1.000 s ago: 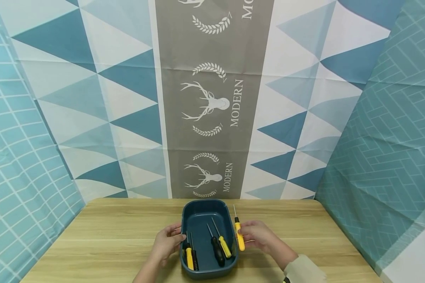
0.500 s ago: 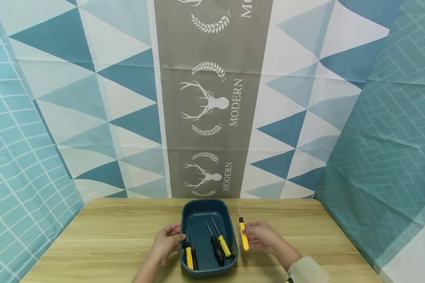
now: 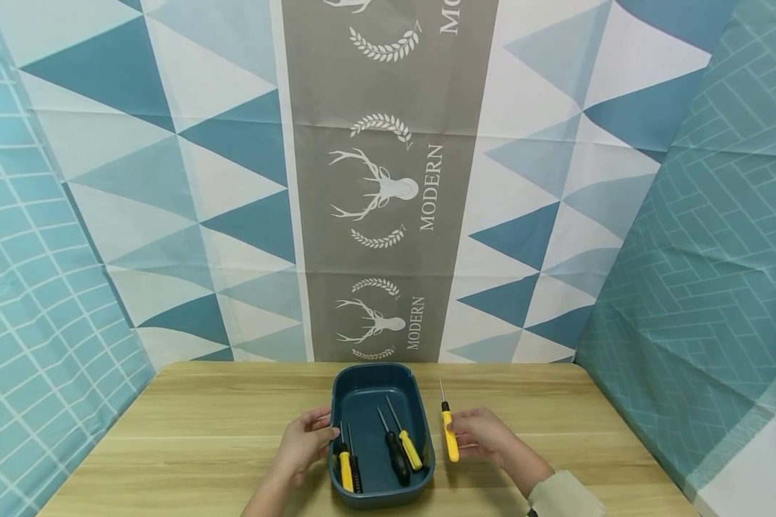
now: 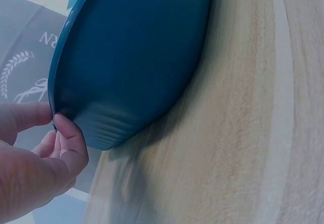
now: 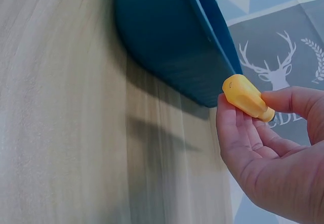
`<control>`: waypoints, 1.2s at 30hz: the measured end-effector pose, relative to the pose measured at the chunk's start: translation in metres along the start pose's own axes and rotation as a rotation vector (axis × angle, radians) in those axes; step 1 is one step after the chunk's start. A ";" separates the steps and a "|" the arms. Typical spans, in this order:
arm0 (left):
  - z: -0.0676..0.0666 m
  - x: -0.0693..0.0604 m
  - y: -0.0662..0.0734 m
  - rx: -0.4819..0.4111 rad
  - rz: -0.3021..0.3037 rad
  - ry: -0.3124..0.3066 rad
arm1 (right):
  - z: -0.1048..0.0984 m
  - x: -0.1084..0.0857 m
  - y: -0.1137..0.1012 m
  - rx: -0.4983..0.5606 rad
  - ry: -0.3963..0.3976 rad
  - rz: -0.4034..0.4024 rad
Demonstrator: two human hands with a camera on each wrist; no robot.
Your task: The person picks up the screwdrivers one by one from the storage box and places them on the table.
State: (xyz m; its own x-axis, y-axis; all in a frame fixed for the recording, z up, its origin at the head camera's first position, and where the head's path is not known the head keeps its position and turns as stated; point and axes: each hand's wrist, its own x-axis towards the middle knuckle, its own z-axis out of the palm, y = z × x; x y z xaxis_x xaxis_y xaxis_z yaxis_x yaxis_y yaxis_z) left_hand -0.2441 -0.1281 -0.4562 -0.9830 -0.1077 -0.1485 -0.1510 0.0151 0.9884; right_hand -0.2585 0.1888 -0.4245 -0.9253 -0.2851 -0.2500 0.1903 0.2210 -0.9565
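Currently, the right hand (image 3: 485,435) is pinching a yellow-handled screwdriver (image 3: 451,441) just beside the blue tray (image 3: 381,500); the left hand (image 3: 302,445) is gripping the tray's opposite rim.

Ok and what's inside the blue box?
The box shows a black screwdriver beside a yellow one, and another black one beside a yellow-and-black one. Whatever lies underneath them is covered.

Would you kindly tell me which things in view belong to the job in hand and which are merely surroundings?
Apparently part of the job:
yellow-handled screwdriver, in the right hand
blue tray, its rim pinched by the left hand
screwdrivers in the tray

Merely surroundings:
wooden table
patterned backdrop
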 end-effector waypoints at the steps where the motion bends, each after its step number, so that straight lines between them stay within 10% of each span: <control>1: 0.000 0.000 0.000 0.001 0.000 0.001 | 0.000 0.000 0.002 0.001 0.005 0.006; 36: 0.000 0.000 -0.003 -0.001 0.018 -0.009 | 0.002 0.007 0.033 0.016 -0.002 0.093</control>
State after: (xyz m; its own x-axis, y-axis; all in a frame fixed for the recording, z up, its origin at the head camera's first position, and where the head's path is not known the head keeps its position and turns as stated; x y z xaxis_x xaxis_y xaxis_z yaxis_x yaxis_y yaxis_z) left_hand -0.2438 -0.1282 -0.4594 -0.9864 -0.0987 -0.1313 -0.1335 0.0155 0.9909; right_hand -0.2577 0.1920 -0.4579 -0.9025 -0.2663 -0.3384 0.2808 0.2316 -0.9314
